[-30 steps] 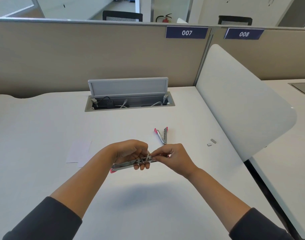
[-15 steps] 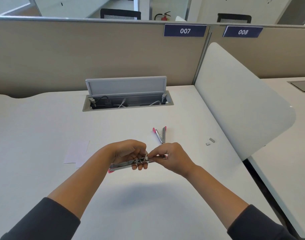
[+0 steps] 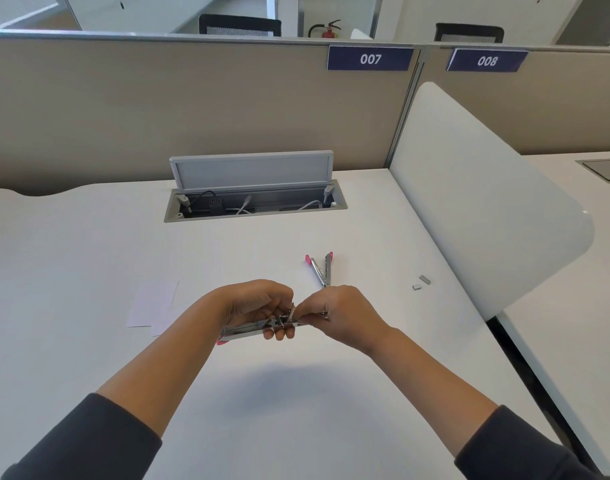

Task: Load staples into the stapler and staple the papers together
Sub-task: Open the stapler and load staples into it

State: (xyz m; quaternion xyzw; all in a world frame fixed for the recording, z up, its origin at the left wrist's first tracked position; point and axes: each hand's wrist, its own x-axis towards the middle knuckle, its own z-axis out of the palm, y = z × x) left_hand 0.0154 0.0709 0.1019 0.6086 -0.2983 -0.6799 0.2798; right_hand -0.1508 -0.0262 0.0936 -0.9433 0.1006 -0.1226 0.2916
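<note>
Stapler [image 3: 258, 329] at frame centre, above counter [image 3: 89, 254]: left hand [image 3: 258, 306] grip wrapped round its rail, right hand [image 3: 338, 315] grip pinching its front end. Steady rail level, seat staples squarely. Papers [image 3: 151, 306] lie centre-left; loose staples [image 3: 420, 283] right.

Both hands [image 3: 262, 304] [image 3: 341, 315] hold an opened stapler [image 3: 248, 330] above the desk [image 3: 89, 258].

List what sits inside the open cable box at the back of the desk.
Inside the cable box: a black plug with its cable and white cables. The raised lid hides its rear wall.
</note>
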